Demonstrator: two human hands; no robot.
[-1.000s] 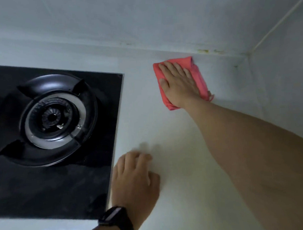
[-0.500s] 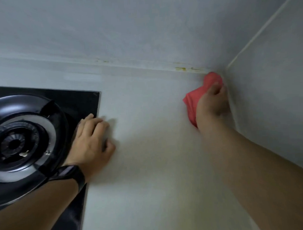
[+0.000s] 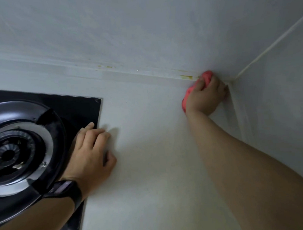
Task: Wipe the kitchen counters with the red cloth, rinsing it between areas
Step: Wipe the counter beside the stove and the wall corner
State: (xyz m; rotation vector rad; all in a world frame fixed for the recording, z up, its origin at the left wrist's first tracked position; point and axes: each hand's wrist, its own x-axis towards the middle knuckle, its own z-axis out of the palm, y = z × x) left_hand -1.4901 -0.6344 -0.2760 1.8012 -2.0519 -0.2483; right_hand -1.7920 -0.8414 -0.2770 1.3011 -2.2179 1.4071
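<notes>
My right hand (image 3: 205, 96) is shut on the bunched red cloth (image 3: 206, 76) and presses it into the back right corner of the white counter (image 3: 149, 167), where counter and walls meet. Most of the cloth is hidden under my fingers; only its top and a strip by my wrist show. A yellowish stain (image 3: 186, 76) marks the seam just left of the cloth. My left hand (image 3: 91, 152) lies flat on the counter beside the hob's right edge, fingers apart, holding nothing. A dark watch sits on that wrist.
A black glass hob (image 3: 81, 107) with a round gas burner (image 3: 15, 148) fills the left side. The back wall (image 3: 143, 28) and the right wall (image 3: 282, 109) close off the corner. More yellow specks (image 3: 105, 66) dot the seam farther left.
My right hand carried the cloth from the back edge rightward into the corner and bunched it up. My left hand shifted forward along the hob's edge. The view moved closer.
</notes>
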